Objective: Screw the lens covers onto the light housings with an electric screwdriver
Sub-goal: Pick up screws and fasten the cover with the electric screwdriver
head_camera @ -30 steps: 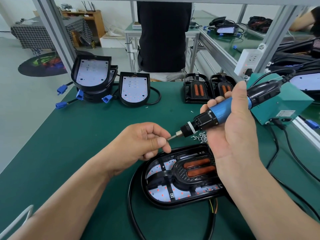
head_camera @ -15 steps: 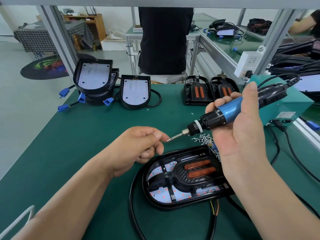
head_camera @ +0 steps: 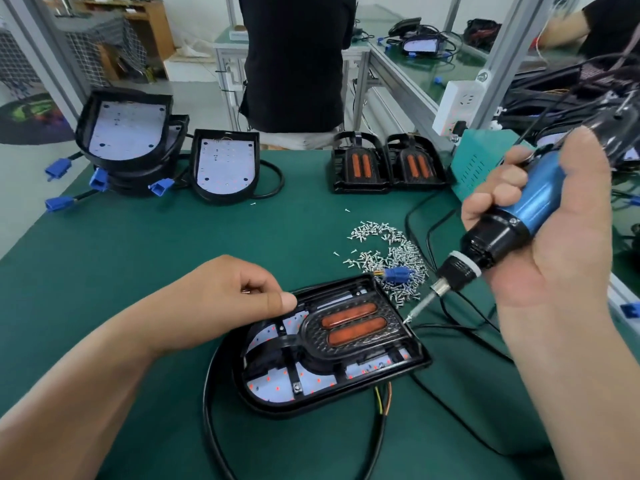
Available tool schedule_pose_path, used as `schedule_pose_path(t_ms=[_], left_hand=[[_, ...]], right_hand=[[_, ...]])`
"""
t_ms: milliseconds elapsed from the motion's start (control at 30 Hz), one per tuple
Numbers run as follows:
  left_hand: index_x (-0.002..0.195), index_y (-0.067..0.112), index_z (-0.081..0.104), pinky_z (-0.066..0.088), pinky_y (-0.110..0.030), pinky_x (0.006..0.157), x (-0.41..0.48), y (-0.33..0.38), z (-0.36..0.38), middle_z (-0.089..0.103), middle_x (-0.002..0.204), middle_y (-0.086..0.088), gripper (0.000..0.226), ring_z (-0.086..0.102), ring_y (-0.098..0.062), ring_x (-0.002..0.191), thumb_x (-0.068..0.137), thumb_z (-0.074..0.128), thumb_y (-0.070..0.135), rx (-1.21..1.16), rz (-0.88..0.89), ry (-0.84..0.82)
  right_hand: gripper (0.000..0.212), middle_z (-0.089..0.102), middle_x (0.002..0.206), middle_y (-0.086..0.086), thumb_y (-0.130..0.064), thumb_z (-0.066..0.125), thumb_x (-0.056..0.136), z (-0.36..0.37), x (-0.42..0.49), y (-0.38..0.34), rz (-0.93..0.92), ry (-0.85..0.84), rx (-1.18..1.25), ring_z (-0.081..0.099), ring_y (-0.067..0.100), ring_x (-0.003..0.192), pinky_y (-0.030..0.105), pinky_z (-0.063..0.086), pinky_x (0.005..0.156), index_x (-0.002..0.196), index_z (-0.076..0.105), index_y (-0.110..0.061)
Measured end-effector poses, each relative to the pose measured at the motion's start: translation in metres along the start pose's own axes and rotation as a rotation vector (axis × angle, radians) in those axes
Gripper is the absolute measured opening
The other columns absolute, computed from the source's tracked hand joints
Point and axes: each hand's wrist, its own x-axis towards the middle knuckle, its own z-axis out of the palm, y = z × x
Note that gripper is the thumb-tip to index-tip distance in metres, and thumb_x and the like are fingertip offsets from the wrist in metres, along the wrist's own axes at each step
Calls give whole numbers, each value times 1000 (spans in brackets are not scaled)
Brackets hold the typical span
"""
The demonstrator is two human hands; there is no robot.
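A black light housing (head_camera: pixel 420 358) lies on the green mat in front of me, with a black lens cover (head_camera: pixel 349 327) holding two orange lenses set in it. My right hand (head_camera: pixel 568 244) grips the blue electric screwdriver (head_camera: pixel 533 206), tilted down to the left. Its bit tip carries a screw and hovers at the housing's far right corner. My left hand (head_camera: pixel 221 296) has curled fingers; its thumb touches the housing's far left edge, and a small metal glint, seemingly a screw, shows under the index finger. A pile of screws (head_camera: pixel 384 251) lies just behind the housing.
Stacked open housings (head_camera: pixel 128 140) and a single one (head_camera: pixel 225 168) sit at the back left. Two lens covers (head_camera: pixel 360 164) stand at the back centre beside a teal power box (head_camera: pixel 485 161). Black cables loop around the housing. A person (head_camera: pixel 294 57) stands behind the bench.
My left hand let go of the bit tip and dropped to the housing's left edge. The screwdriver swung right and down, bringing its tip to the housing's far right corner.
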Motion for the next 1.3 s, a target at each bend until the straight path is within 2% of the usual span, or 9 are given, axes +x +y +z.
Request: schedule_pose_path(t_ms=[100, 200, 267, 400, 833, 1033, 1133, 1200, 1300], left_hand=[[80, 26, 79, 42, -16, 62, 1, 1, 2, 65, 66, 9, 33, 52, -2, 62, 81, 79, 59, -16, 24, 22], [83, 26, 80, 50, -33, 72, 1, 2, 4, 74, 79, -3, 41, 60, -7, 70, 75, 79, 66, -41, 32, 55], [83, 26, 79, 52, -38, 74, 1, 2, 5, 74, 81, -8, 46, 61, -9, 71, 70, 73, 70, -51, 38, 71], [82, 25, 78, 47, -34, 70, 2, 1, 6, 72, 80, -12, 49, 56, -10, 67, 68, 72, 72, -70, 36, 98], [81, 24, 77, 47, -36, 71, 4, -3, 8, 71, 80, -12, 47, 55, -10, 66, 70, 73, 69, -76, 32, 115], [79, 24, 77, 45, -29, 67, 6, -5, 9, 68, 74, -8, 47, 52, -7, 62, 70, 72, 70, -50, 38, 124], [76, 24, 74, 38, -19, 57, 7, -7, 12, 54, 60, 3, 47, 44, -5, 57, 70, 71, 70, -30, 46, 150], [75, 23, 70, 34, -16, 52, 8, -7, 16, 45, 56, 11, 45, 39, -4, 54, 72, 69, 68, 3, 59, 187], [74, 25, 66, 32, -17, 48, 9, -8, 21, 40, 54, 13, 43, 35, -5, 52, 75, 68, 68, 44, 84, 233]], right_hand=[[39, 50, 77, -9, -56, 51, 103, -1, -6, -1, 13, -67, -34, 50, 5, 59, 23, 49, 63, 100, 59, -18], [38, 49, 77, -8, -55, 48, 105, 1, -12, 2, 16, -131, -73, 46, 6, 59, 23, 47, 62, 102, 58, -19], [37, 48, 76, -8, -54, 45, 106, 3, -15, 5, 20, -175, -103, 46, 7, 58, 24, 47, 61, 102, 57, -19], [35, 49, 75, -6, -49, 42, 108, 6, -19, 8, 8, -242, -150, 48, 8, 56, 25, 48, 59, 103, 57, -18], [33, 52, 74, -5, -44, 42, 108, 6, -23, 13, -11, -311, -234, 48, 10, 54, 28, 49, 59, 102, 59, -17], [33, 52, 73, -5, -44, 43, 107, 5, -23, 15, -14, -343, -256, 48, 10, 53, 29, 48, 58, 103, 59, -16], [27, 52, 72, -5, -43, 57, 104, 6, -25, 14, -31, -404, -258, 48, 10, 52, 28, 48, 58, 104, 59, -16], [38, 53, 72, -6, -49, 70, 92, 7, -27, 14, -32, -484, -244, 48, 9, 51, 28, 47, 57, 105, 59, -15], [48, 54, 70, -5, -53, 76, 85, 9, -31, 15, -9, -601, -205, 50, 9, 48, 26, 49, 56, 106, 57, -14]])
